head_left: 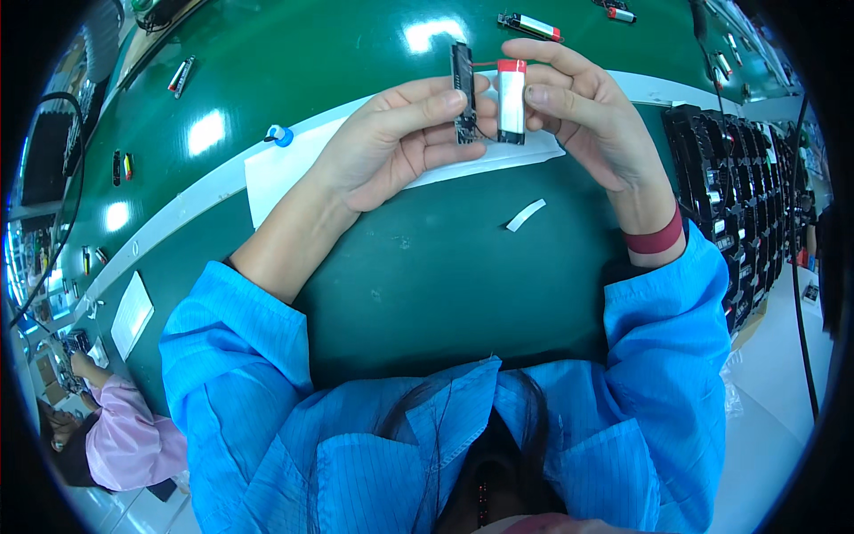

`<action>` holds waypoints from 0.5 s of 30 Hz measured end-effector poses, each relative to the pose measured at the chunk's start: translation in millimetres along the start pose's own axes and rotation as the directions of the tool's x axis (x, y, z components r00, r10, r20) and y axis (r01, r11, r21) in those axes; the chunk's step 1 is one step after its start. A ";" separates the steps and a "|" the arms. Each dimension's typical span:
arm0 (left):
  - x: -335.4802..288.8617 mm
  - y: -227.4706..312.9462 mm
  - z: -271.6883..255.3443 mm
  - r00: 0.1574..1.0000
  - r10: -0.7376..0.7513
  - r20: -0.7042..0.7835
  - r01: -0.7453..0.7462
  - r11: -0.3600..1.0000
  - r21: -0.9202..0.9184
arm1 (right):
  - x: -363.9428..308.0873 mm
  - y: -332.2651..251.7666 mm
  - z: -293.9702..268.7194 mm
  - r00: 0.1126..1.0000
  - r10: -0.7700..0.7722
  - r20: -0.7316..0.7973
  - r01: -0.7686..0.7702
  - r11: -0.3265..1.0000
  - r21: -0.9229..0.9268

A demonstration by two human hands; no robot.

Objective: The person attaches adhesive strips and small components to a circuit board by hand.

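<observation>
My left hand [409,129] pinches a narrow black circuit-board part [463,89] upright between thumb and fingers. To its right, my right hand [583,102] grips a slim battery cell [511,100], white with a red top end and a dark lower end. A thin red wire near the top and a dark one near the bottom run between the two pieces. Both are held up over a white sheet of paper [294,173] on the green bench. The right hand's index finger reaches over the top of the cell; its other fingers are partly hidden.
A white paper strip [526,215] lies on the near green mat. A blue-capped bottle [280,135] stands at left. More battery assemblies [534,27] lie across the far belt. Stacked black trays [725,205] fill the right side. A person in pink [133,432] works at lower left.
</observation>
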State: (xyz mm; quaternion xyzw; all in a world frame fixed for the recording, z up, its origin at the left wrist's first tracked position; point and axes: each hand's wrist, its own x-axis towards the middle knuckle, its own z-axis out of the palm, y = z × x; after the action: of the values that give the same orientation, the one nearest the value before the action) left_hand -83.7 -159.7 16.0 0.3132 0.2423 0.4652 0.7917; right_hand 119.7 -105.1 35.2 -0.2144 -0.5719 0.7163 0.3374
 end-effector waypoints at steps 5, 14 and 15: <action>-2.4 -1.3 0.3 0.998 -0.028 0.048 0.026 0.999 0.041 | 0.9 -4.4 4.4 0.999 0.033 0.004 -0.033 0.999 -0.006; -6.6 -10.7 12.2 0.991 0.078 -0.106 -0.038 0.943 0.331 | -5.4 -5.4 33.0 0.959 -0.194 -0.208 0.092 0.904 -0.417; -7.9 -12.6 12.5 0.988 0.091 -0.128 -0.038 0.931 0.364 | -6.4 -3.9 35.8 0.941 -0.241 -0.238 0.102 0.873 -0.478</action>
State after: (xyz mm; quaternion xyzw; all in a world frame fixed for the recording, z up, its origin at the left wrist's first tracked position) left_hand -71.5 -174.8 16.2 0.4266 0.3690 0.4601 0.6857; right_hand 100.2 -133.5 47.5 -0.3384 -0.6857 0.4885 0.4203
